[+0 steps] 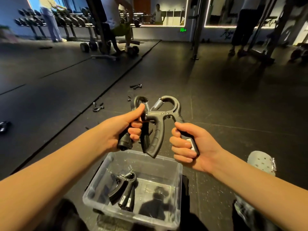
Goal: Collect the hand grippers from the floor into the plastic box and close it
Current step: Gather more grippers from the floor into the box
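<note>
Black plastic fills both fists: your left hand (123,129) curls tight round a handle of the first hand gripper (123,142), your right hand (188,144) round the outer handle of the second hand gripper (157,130). Both stand near upright above the plastic box (95,184), spring loops pointing away from you, handles down.

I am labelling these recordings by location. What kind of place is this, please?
Most likely a gym: a long dumbbell rack at the back, dark rubber mats underfoot, and a wall mirror with a lit edge.
</note>
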